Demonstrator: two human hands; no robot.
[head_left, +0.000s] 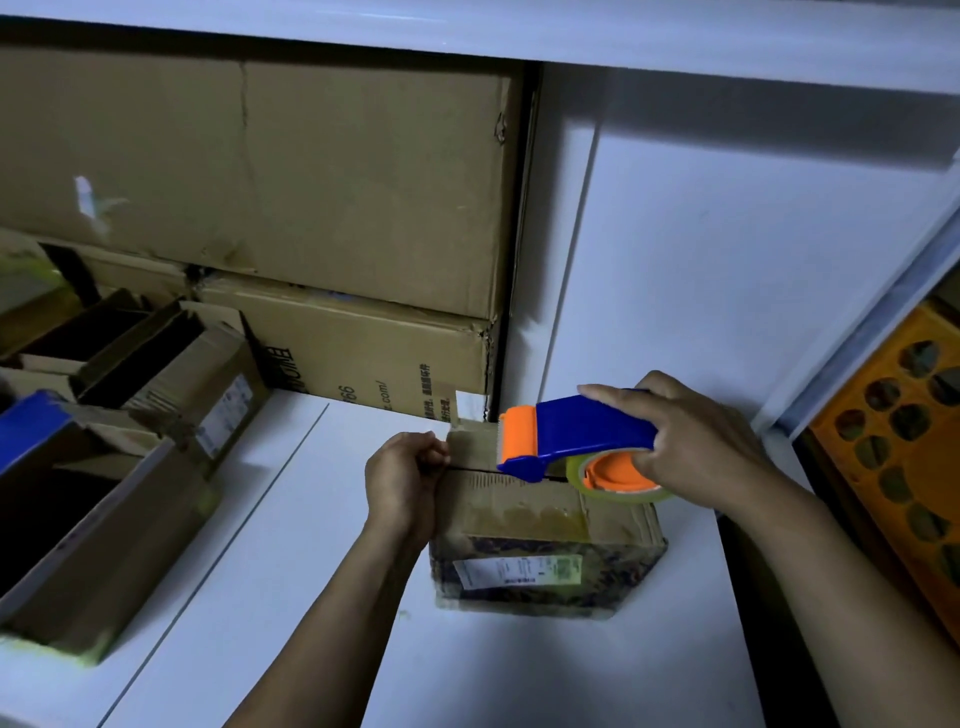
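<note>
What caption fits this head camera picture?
The right hand holds a blue tape dispenser over a cardboard box that the left hand grips.

Small box (519, 506) sits on the table (311, 571), left hand (402, 478) gripping its left edge. Right hand (696, 441) holds the tape dispenser (571, 431) on top. Open boxes (130, 415) are further left, stacked cartons (311, 208) are behind both hands, and a crate (904, 441) is off right.

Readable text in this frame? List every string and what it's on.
"66": sideways on the lower stacked carton.
".com/": same carton, its start hidden.
Chinese print and big dark letters on that carton: too blurred to read.
On the small box, the shipping label: too small to read.
On the open box at left, the white label: blurred.
On the tape dispenser: none.
</note>
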